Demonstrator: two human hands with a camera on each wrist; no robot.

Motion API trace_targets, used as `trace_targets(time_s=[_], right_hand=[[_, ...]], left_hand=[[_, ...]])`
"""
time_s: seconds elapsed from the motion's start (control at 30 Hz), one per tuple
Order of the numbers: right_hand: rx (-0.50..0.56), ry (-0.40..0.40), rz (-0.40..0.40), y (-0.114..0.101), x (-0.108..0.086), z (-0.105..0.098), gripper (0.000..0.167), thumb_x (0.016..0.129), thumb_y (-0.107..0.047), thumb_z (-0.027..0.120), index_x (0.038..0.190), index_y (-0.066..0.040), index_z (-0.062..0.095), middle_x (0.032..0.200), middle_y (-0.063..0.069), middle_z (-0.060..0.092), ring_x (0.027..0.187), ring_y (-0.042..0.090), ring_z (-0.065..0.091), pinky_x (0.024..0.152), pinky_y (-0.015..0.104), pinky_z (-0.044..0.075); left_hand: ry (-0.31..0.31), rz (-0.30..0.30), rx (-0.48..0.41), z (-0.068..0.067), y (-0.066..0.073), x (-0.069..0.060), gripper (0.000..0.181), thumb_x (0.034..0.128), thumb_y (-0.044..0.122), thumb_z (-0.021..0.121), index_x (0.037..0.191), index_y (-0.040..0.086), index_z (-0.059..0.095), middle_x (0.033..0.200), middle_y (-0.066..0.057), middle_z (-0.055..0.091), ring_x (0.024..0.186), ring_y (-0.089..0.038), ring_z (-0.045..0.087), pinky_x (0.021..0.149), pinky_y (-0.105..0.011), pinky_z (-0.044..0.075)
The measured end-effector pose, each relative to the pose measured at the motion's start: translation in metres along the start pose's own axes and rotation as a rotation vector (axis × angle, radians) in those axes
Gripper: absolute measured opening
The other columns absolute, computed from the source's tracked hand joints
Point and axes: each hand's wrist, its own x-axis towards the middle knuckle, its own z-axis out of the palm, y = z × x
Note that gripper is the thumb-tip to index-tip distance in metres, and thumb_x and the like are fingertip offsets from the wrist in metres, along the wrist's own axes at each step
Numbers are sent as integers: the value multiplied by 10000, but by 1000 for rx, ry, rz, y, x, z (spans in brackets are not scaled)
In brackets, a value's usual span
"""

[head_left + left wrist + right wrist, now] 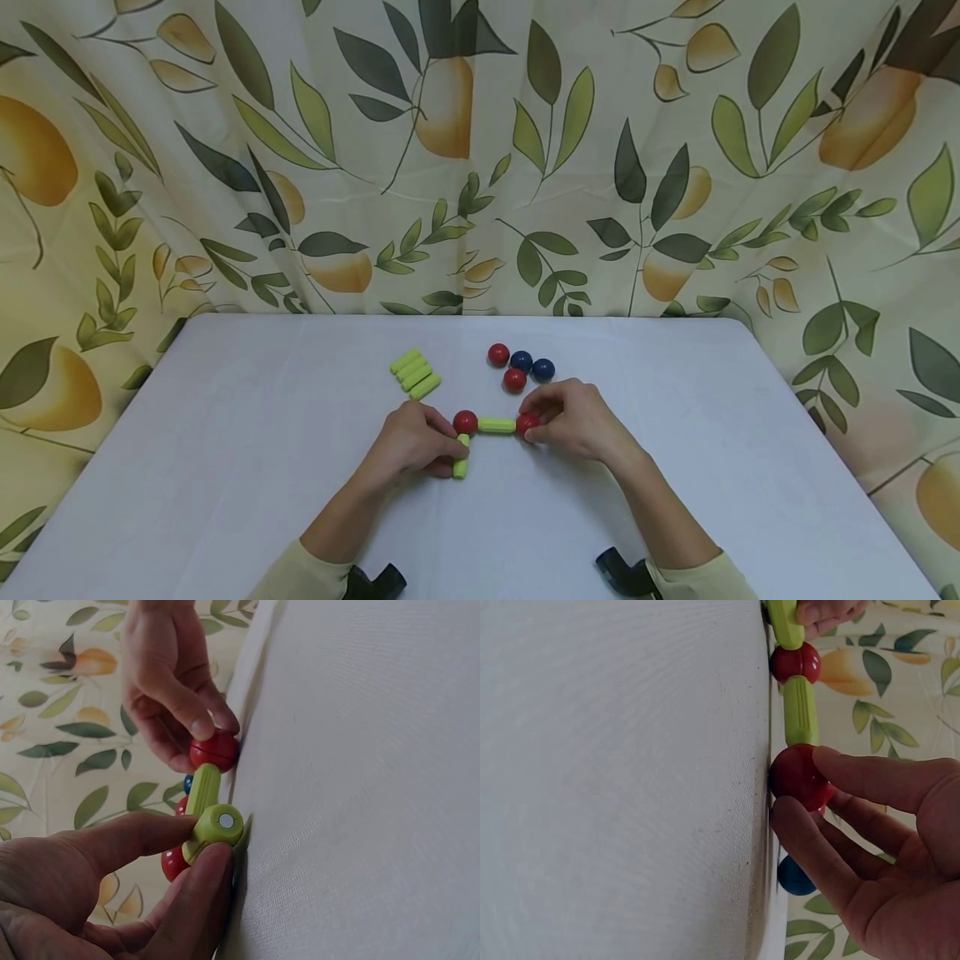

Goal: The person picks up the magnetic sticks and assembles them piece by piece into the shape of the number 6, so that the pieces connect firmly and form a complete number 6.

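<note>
Fingers of your left hand (420, 440) pinch the near green rod (461, 468), while those of your right hand (576, 421) grip the right red ball (527, 423). Both lie low over the middle of the white tabletop (262, 467) as parts of an L: your near green rod points back toward you from the left red ball (465, 422), and the crosswise green rod (497, 426) spans from that ball to the right one, touching both. Your left wrist view shows a silvery disc (226, 820) on the near green rod's end. Just beyond your left hand, loose green rods (416, 377) lie side by side. Beyond your right hand sit two loose red balls (498, 355) and two blue balls (543, 370), clustered together. Your pale sleeves (307, 575) and black wrist devices (626, 575) show at the bottom; behind the tabletop hangs a leaf-and-fruit curtain (450, 221).
</note>
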Motion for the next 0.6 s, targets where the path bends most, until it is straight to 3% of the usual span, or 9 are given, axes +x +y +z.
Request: trace_targets(time_s=[0.6], right_hand=[[3,-1,1,1,1,0,257,796,-135,897,1033,-156,801,907,5,705,884,185,608,706,271,546]], left_hand=[[28,10,14,3,1,-1,239,814,137,887,930,56,694,774,-88,718,590,-152,711,605,-240,585]])
